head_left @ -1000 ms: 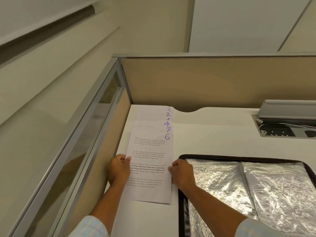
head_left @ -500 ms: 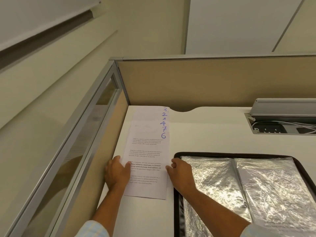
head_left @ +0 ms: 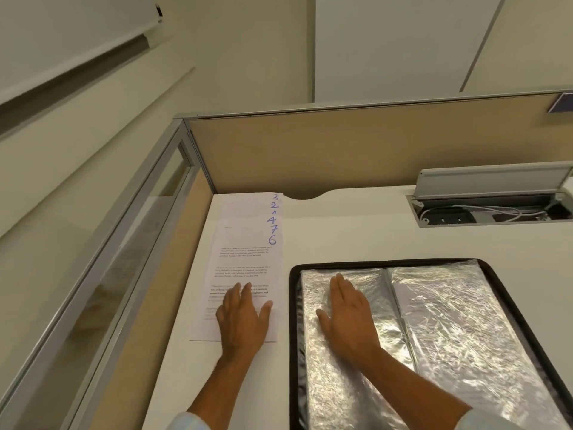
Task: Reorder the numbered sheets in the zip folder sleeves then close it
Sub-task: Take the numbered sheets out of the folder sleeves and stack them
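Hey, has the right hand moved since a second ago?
Yes. The right hand left the right edge of the stacked sheets, crossed rightward over the black rim of the zip folder, and now lies flat on its left sleeve.

Bare table (head_left: 341, 231) lies open between the sheets (head_left: 248, 259) and the cable box (head_left: 483, 209), behind the open folder (head_left: 293, 305). The back wall (head_left: 341, 156) and left wall (head_left: 124, 274) shut it in. Only a thin strip splits sheets and folder.
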